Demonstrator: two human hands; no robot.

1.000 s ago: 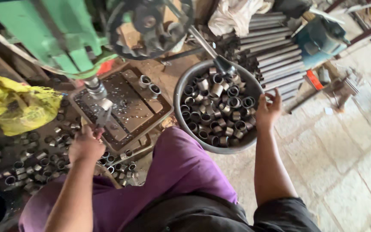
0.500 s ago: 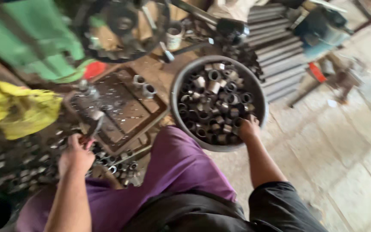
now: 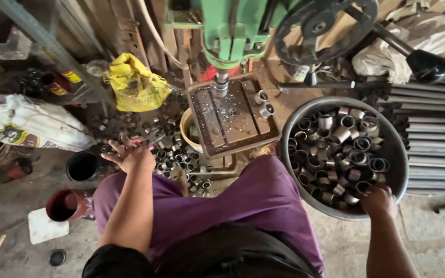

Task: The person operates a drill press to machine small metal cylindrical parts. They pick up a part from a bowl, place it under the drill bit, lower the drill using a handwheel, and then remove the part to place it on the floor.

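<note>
right hand [image 3: 378, 200] curls into basin [image 3: 397, 154] of metal bushings [image 3: 342, 149], grip unclear; should lift one only. left hand [image 3: 130, 153] splayed open over loose bushings [image 3: 173, 149].

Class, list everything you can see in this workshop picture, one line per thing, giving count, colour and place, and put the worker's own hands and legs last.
Drill press: one, green, top centre, over a slotted metal table.
Handwheel: one, dark, right of the press.
Metal basin: one, grey, right, full of short metal rings, too many to count.
Loose rings: many, grey, on the floor left of the table.
Rings on table: two, grey, its right edge.
Yellow bag: one, upper left.
White sack: one, far left.
Metal rods: a stack, grey, far right.
Red pot: one, lower left.
Black pot: one, above the red one.
Left hand: open, over the loose rings.
Right hand: in the basin's near edge, on rings.
Legs: purple cloth, bottom centre.
</note>
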